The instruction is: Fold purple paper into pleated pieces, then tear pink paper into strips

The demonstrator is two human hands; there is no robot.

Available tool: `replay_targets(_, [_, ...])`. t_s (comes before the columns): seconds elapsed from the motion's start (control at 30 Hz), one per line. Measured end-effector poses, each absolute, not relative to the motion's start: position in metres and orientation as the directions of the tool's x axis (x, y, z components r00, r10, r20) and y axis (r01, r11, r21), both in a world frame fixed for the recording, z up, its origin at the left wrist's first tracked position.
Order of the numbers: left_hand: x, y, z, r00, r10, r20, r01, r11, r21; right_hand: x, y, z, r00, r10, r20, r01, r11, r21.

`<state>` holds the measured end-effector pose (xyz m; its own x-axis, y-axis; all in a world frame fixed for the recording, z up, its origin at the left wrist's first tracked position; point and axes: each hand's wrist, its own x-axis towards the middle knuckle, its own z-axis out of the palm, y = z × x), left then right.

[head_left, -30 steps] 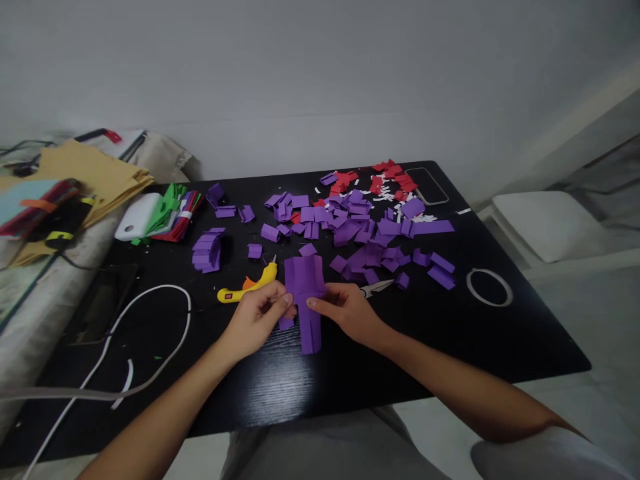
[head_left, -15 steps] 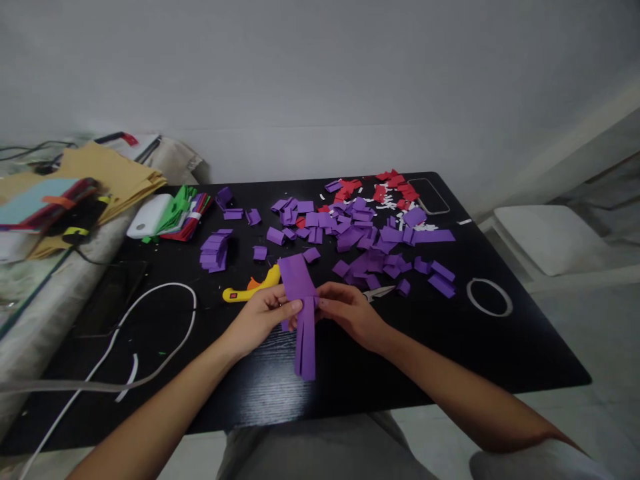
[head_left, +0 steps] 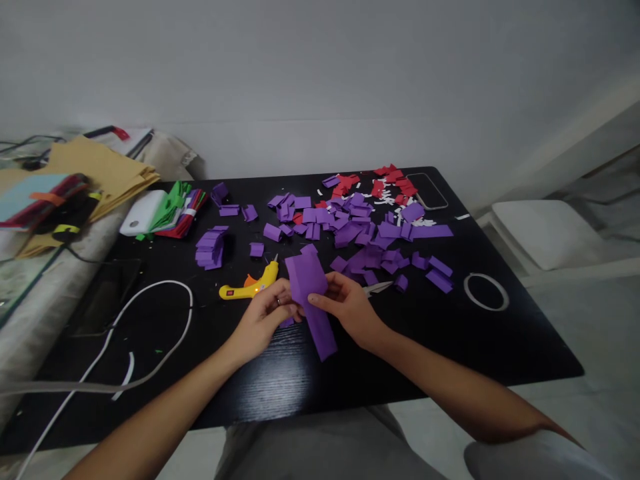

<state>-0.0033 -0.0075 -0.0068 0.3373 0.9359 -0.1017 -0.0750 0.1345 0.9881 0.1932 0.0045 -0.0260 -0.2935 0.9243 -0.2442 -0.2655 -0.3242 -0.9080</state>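
Note:
A folded strip of purple paper [head_left: 320, 327] hangs at a slant above the front middle of the table, held by both hands. My right hand [head_left: 350, 308] pinches it from the right, thumb across the front face and fingers behind. At its left edge, my left hand [head_left: 270, 315] has thumb and fingers closed on it; the fingertips are partly hidden behind the paper. A yellow glue gun [head_left: 250, 288] lies just beyond my left hand. Scissors [head_left: 379, 288] lie beyond my right hand, their handles hidden by it.
Folded purple pieces [head_left: 350, 223] are heaped across the table, with red scraps [head_left: 395, 179] and white snippets behind. A white cable [head_left: 186, 327] loops at left near stacked coloured paper [head_left: 183, 212]. At right lie a pale ring [head_left: 500, 303] and a phone-shaped outline [head_left: 447, 200].
The purple paper has been turned: its flat face now shows and its lower end points down to the right. My right thumb has moved onto its front. The view shifted slightly.

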Motion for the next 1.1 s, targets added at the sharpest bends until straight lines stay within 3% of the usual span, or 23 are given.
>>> replay_targets(0.2, [-0.002, -0.008, -0.013, 0.234, 0.963, -0.134, 0.074, 0.12, 0.99, 0.192, 0.003, -0.026, -0.286, 0.926, -0.248, -0.279, -0.328, -0.903])
replay_targets(0.37, [-0.004, -0.005, -0.015, 0.229, 0.964, -0.131, 0.078, 0.116, 0.99, 0.193, 0.004, -0.027, -0.306, 0.905, -0.296, -0.238, -0.373, -0.897])
replay_targets(0.57, [-0.022, 0.004, -0.006, 0.349, 0.928, -0.128, 0.339, 0.003, 0.941, 0.206, 0.018, -0.018, -0.31, 0.915, -0.259, -0.149, -0.315, -0.937])
replay_targets(0.7, [-0.033, 0.005, 0.0, 0.504, 0.848, -0.164, 0.472, -0.111, 0.875, 0.213, 0.024, -0.019, -0.439, 0.863, -0.251, 0.034, -0.263, -0.964])
replay_targets(0.83, [-0.033, 0.001, -0.001, 0.546, 0.821, -0.165, 0.498, -0.16, 0.852, 0.213, 0.023, -0.019, -0.498, 0.842, -0.207, 0.161, -0.144, -0.976])
replay_targets(1.1, [-0.029, -0.001, -0.004, 0.475, 0.873, -0.109, 0.411, -0.111, 0.905, 0.211, 0.019, -0.022, -0.453, 0.888, -0.081, 0.176, 0.0, -0.984])
